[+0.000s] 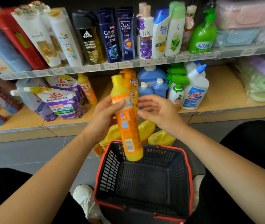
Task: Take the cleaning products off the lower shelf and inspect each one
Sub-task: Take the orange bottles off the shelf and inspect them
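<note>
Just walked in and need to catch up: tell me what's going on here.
A person's left hand grips a yellow-and-orange detergent bottle above a red-rimmed shopping basket on the floor. The right hand is open beside the bottle. Other cleaning products stand on the lower shelf.

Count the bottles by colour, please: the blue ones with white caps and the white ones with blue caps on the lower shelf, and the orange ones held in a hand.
Blue bottles with white caps: 3
White bottles with blue caps: 2
Orange bottle in the left hand: 1
Total: 6
</note>
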Tool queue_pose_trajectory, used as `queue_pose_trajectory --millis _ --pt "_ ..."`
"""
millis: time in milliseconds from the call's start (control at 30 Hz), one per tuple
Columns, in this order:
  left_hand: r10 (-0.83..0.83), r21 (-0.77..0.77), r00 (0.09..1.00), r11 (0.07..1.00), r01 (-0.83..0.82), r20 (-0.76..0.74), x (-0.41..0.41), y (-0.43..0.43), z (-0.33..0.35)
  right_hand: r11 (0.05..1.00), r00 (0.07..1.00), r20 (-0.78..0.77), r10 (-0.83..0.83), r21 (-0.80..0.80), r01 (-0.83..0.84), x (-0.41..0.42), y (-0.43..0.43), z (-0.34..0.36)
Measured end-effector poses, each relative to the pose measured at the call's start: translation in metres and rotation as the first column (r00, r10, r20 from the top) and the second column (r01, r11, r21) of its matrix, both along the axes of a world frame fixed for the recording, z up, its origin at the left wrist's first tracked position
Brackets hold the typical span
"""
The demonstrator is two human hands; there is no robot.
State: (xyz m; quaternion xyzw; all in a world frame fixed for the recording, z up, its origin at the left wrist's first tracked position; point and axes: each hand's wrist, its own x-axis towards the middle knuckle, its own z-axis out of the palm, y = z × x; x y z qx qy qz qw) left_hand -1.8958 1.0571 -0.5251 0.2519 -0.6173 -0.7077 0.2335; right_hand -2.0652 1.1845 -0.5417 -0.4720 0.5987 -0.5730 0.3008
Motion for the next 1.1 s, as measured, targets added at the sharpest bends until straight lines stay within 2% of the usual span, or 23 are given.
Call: queue_pose_trajectory --millis 100,167,267,367,533,733,833,933,1000,1100 --pt "0.164 0.009 0.984 0.987 -0.163 -0.074 0.004 -0.007 0.005 0.929 0.970 0.029 0.242 0.280 -0.240 -0.002 0.001 -0.017" --pt "0.258 0.050 0.959 0.966 -0.254 -0.118 0.007 -0.010 0.006 0.873 0.937 -0.009 0.348 0.367 -0.321 0.001 0.001 -0.028" --pt "0.357 0.160 0.921 0.929 -0.334 -0.152 0.008 -0.013 0.005 0.908 0.960 -0.013 0.281 0.327 -0.261 0.006 -0.003 -0.035" --pt "0.364 0.202 0.922 0.920 -0.334 -0.130 0.011 -0.019 0.003 0.951 0.985 -0.052 0.162 0.274 -0.141 0.013 -0.007 -0.039" --pt "0.354 0.152 0.929 0.918 -0.367 0.106 0.020 -0.035 0.001 0.986 0.993 -0.114 0.024 0.164 -0.005 0.018 -0.005 -0.041" --pt "0.499 0.181 0.841 0.826 -0.534 0.207 0.026 -0.038 -0.012 0.994 0.994 -0.021 -0.106 0.005 0.106 0.013 -0.005 -0.030" --pt "0.437 0.015 0.836 0.884 -0.468 0.331 0.027 -0.035 -0.015 0.987 0.991 -0.016 -0.134 -0.091 0.132 0.018 -0.006 -0.015" --pt "0.229 -0.082 0.887 0.973 -0.214 0.401 0.022 -0.022 -0.014 0.982 0.993 -0.019 -0.117 -0.151 0.113 0.024 -0.009 -0.004" --pt "0.112 -0.061 0.943 0.993 -0.098 0.314 0.019 -0.012 -0.007 0.985 0.995 -0.040 -0.096 -0.147 0.090 0.028 -0.010 -0.004" --pt "0.049 -0.003 0.988 0.999 -0.049 0.146 0.015 -0.005 0.004 0.992 0.994 -0.083 -0.076 -0.107 0.067 0.031 -0.008 -0.011"
